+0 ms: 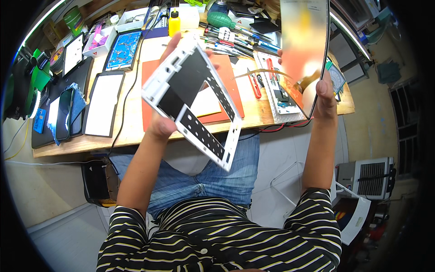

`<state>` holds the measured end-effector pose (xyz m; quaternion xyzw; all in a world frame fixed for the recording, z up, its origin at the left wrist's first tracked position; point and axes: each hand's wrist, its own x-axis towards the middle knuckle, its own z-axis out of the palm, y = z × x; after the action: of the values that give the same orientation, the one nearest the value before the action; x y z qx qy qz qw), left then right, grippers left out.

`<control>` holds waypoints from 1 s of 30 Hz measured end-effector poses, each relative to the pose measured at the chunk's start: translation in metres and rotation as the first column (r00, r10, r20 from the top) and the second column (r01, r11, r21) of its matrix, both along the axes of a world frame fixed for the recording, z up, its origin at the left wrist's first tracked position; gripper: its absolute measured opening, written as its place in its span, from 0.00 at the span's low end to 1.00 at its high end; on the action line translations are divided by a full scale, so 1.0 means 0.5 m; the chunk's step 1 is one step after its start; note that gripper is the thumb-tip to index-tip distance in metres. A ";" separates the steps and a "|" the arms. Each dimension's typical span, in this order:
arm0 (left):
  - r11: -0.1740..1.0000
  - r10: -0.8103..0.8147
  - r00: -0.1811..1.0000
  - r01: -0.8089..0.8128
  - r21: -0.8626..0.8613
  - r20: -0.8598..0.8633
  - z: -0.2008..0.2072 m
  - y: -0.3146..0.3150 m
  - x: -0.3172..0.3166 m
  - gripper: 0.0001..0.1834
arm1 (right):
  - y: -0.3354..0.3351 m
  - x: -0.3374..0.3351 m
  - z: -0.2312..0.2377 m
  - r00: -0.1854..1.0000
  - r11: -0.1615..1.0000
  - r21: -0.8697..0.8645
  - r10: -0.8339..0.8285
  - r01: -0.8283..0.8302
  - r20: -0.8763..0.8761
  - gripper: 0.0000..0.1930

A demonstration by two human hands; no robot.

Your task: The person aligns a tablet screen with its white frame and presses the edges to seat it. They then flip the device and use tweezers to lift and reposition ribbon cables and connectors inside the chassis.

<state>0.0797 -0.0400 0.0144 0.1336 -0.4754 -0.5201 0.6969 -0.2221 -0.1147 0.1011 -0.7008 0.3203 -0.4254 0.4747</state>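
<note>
My left hand (162,126) grips a white tablet frame (233,140) by its upper left end, tilted above the workbench. Black sheets, some dotted with round holes, line the frame, and a large opening shows through it. On the right, my right hand (325,97) holds a thin, shiny display panel (303,41) upright by its lower edge. Its surface mirrors light and orange tones. A narrow brown flex cable (258,71) reaches left from the panel. The two parts are apart. Beneath the frame lies an orange mat (149,90).
Beside the panel, an opened device with a circuit board (284,108) rests on bubble wrap near red-handled pliers (256,88). Screwdrivers and tweezers (231,45) crowd the back, with a yellow bottle (174,23). A phone (65,113) and a white panel (104,104) lie left.
</note>
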 end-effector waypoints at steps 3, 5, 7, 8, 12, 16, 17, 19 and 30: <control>0.996 0.081 0.995 -0.079 0.038 -0.060 -0.018 -0.011 0.033 0.83 | 0.005 -0.006 0.022 1.000 1.000 -0.024 -0.006 0.005 -0.026 0.58; 0.998 0.059 0.995 -0.058 0.014 -0.086 -0.031 -0.026 0.051 0.77 | 0.009 -0.002 0.035 0.999 0.998 -0.056 0.004 -0.007 -0.045 0.61; 0.998 0.056 0.992 -0.055 0.007 -0.116 -0.043 -0.041 0.060 0.72 | 0.014 0.007 0.042 0.999 0.998 -0.050 0.026 -0.028 -0.045 0.62; 0.999 0.053 0.992 -0.054 -0.007 -0.117 -0.048 -0.048 0.063 0.70 | 0.018 0.012 0.045 0.999 0.998 -0.052 0.032 -0.034 -0.044 0.63; 0.998 0.041 0.984 -0.048 -0.037 -0.171 -0.050 -0.061 0.063 0.66 | 0.044 0.044 0.036 0.997 0.998 -0.005 0.061 -0.061 -0.054 0.65; 0.996 0.043 0.985 -0.055 -0.067 -0.168 -0.031 -0.066 0.060 0.63 | 0.055 0.078 0.024 0.983 0.991 0.083 0.113 -0.101 -0.142 0.62; 0.996 0.042 0.987 -0.053 -0.068 -0.157 -0.026 -0.066 0.059 0.61 | 0.056 0.086 0.022 0.980 0.990 0.087 0.122 -0.109 -0.156 0.61; 0.994 0.051 0.989 -0.064 -0.089 -0.141 -0.016 -0.065 0.054 0.60 | 0.055 0.102 0.019 0.972 0.987 0.071 0.157 -0.146 -0.175 0.59; 0.989 0.133 0.979 -0.141 -0.047 -0.156 0.013 -0.059 0.020 0.53 | 0.052 0.141 0.043 0.932 0.982 0.125 0.173 -0.139 -0.318 0.60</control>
<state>0.0895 -0.0696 0.0209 0.1057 -0.4254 -0.4655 0.7689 -0.1517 -0.0886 0.1224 -0.7601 0.3589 -0.2474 0.4819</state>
